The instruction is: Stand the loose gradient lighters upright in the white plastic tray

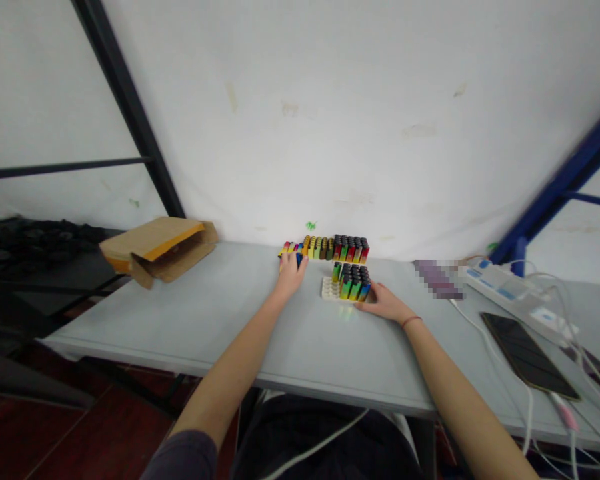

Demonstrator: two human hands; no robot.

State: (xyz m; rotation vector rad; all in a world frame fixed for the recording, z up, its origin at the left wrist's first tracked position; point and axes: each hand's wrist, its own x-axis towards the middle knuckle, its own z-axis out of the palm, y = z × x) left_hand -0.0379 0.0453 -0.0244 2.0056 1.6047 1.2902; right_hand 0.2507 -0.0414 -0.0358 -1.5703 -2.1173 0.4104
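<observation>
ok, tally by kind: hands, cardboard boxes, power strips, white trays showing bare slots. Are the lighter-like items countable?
Hands: 2 (left hand, right hand)
Cardboard box: 1
Power strip: 1
White tray with bare slots: 1
Total: 5
Lighter-like items: not counted; too tightly packed and partly hidden to number reliably.
</observation>
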